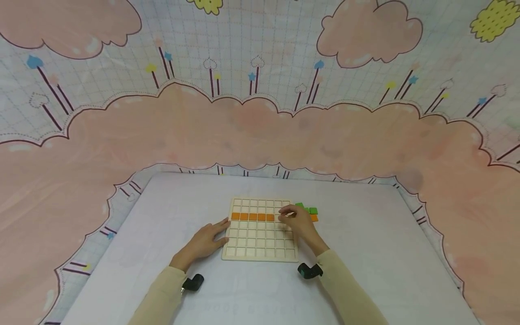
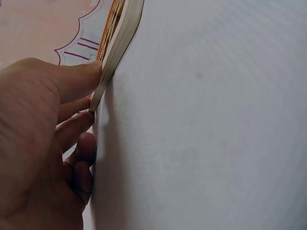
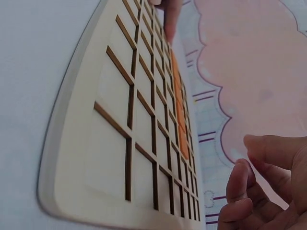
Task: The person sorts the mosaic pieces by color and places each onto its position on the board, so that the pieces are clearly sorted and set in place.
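Observation:
A pale wooden grid board (image 1: 260, 258) lies on the table. Across its third row from the top, several orange square tiles (image 1: 253, 217) sit side by side, starting at the left column. My left hand (image 1: 205, 239) touches the board's left edge with thumb and fingertips; in the left wrist view the thumb (image 2: 81, 79) rests against that edge. My right hand (image 1: 298, 221) hovers over the board's right part, just right of the last orange tile. In the right wrist view its thumb and bent fingers (image 3: 240, 179) stand apart, with no tile visible between them.
Beyond my right hand, by the board's upper right edge, lie green tiles (image 1: 313, 211) and an orange piece (image 1: 314, 218), partly covered by the hand. The white table (image 1: 365, 225) meets a patterned cloth backdrop (image 1: 252, 135) at its back and sides.

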### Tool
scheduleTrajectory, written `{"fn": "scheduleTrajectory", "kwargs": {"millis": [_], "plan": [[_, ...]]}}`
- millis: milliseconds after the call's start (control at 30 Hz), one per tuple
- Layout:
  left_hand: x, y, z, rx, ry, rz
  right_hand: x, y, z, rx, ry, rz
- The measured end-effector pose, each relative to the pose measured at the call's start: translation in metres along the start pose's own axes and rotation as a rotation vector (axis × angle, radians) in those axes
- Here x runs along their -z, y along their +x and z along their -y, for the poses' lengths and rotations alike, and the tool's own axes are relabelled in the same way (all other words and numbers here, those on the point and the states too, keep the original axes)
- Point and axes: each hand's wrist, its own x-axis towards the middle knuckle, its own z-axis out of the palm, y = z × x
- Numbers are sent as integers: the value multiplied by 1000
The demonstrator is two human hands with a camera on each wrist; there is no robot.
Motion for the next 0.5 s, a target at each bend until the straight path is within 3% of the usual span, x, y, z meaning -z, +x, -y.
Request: {"fn": "scheduleTrajectory", "kwargs": {"millis": [500], "plan": [[2,0,0,-15,-6,13,29,-7,-18,-18,-87,-88]]}}
